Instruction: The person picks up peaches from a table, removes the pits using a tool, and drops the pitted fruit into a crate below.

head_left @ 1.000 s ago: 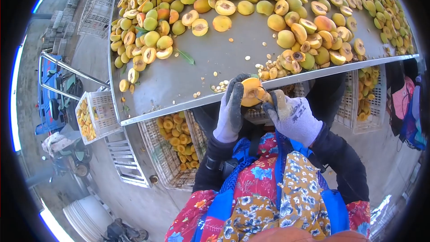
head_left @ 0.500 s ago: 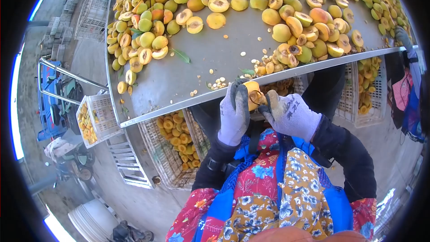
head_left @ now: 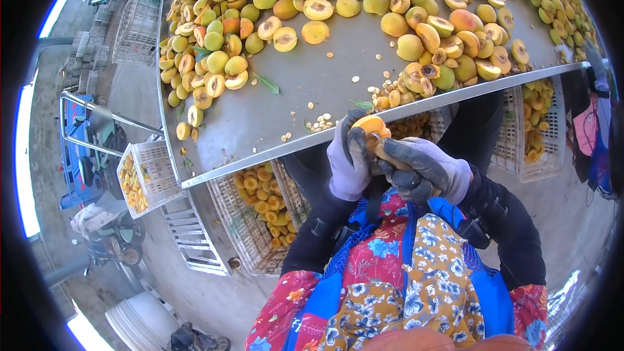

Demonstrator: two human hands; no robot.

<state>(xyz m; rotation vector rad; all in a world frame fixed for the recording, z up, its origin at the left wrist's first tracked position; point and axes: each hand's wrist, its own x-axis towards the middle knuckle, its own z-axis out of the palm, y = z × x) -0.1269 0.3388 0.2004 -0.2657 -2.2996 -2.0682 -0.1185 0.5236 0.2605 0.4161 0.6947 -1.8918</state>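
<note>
My left hand (head_left: 351, 156), in a white and grey glove, is closed round a halved yellow fruit (head_left: 372, 125) just below the metal table's front edge. My right hand (head_left: 426, 169), gloved the same way, grips a small tool with a pale handle (head_left: 394, 158), whose far end is at the fruit's cut side. That end is partly hidden by the fruit and fingers. Right behind my hands, loose pits (head_left: 320, 122) and a heap of halved fruits (head_left: 448, 45) lie on the metal table (head_left: 292, 78).
Crates of fruit halves stand under the table, one (head_left: 250, 247) at left and one (head_left: 543, 162) at right. Another crate (head_left: 156, 169) is beside the table's left corner. A co-worker's sleeve (head_left: 601, 81) shows at the far right. Stacked white tubs (head_left: 140, 322) sit lower left.
My right hand has turned, its fingers now wrapped round the tool's handle, which shows more clearly. My left hand has moved slightly right with the fruit, and the view has shifted a little.
</note>
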